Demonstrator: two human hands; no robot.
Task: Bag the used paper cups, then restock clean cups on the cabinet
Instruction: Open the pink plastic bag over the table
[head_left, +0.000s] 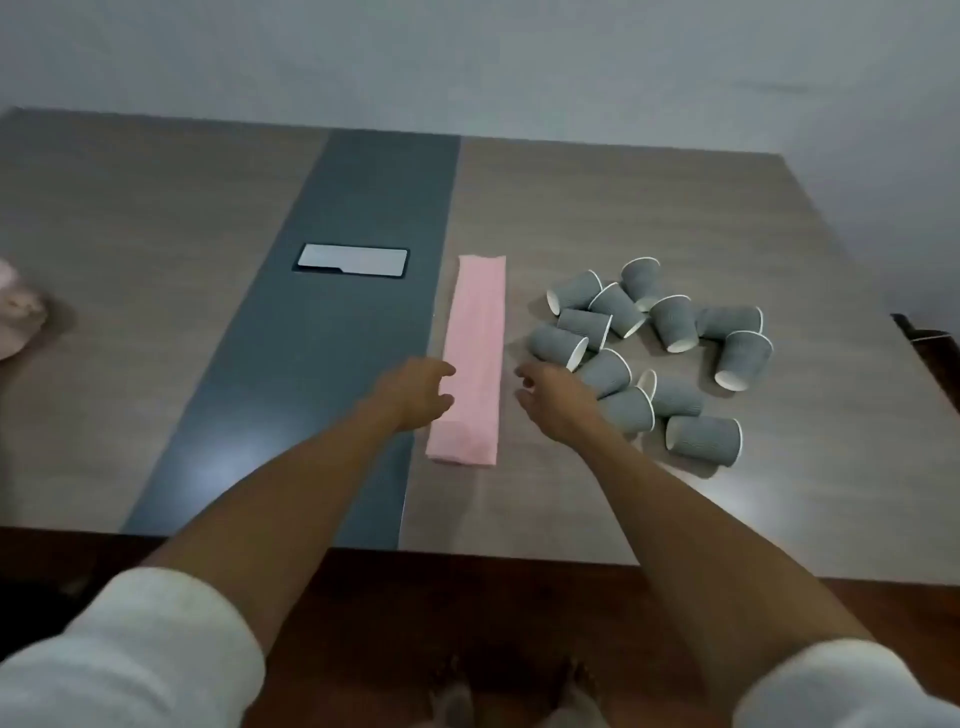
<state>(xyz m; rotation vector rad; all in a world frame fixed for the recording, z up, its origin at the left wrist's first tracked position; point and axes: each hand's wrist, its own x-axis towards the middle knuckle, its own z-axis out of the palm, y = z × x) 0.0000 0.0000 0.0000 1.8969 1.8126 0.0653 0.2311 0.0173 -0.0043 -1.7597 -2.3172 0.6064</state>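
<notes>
the left hand (415, 392) reaches over the left edge of a long folded pink bag (474, 358), its grip released, fingers loosely curved and holding nothing; whether the fingertips touch the bag cannot be told. the right hand (553, 402) hangs just beside the bag's right edge, its grip also released, fingers loosely bent, with the back of the hand close against the nearest gray cups. the pink bag lies flat and folded on the desk (649, 208), running away from the person, with nothing visible inside it. just to its right lies a heap of about 13 gray paper cups (649, 348) with white rims, all tipped on their sides, touching one another; their insides look white. left of the bag a dark strip (332, 338) runs across the desk with a pale rectangular panel (352, 261) set in it. a pink object (18, 317) sits at the desk's far left edge.
</notes>
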